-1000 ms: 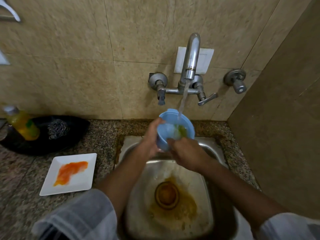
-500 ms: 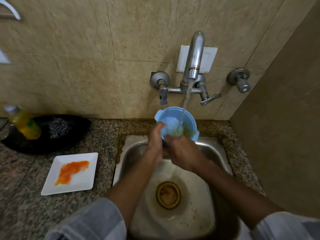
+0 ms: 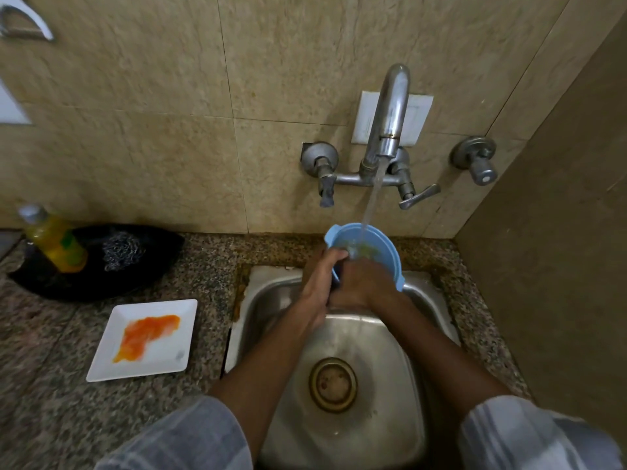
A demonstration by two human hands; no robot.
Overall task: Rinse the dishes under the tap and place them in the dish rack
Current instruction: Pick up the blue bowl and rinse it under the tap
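While water ran from one tap [image 3: 390, 110], both hands, left [image 3: 322, 279] and right [image 3: 361, 283], gripped one blue bowl [image 3: 380, 242] together; one stained white plate [image 3: 144, 339] lay at nine o'clock on the tabletop [image 3: 51, 401].

Light-blue bowl [image 3: 380, 247] tilted under tap's stream above sink; orange-smeared white square plate [image 3: 146, 339] flat on counter.

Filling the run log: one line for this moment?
step: rinsing | bowl: under tap stream | left hand: grips rim | right hand: in bowl | plate: dirty, on counter
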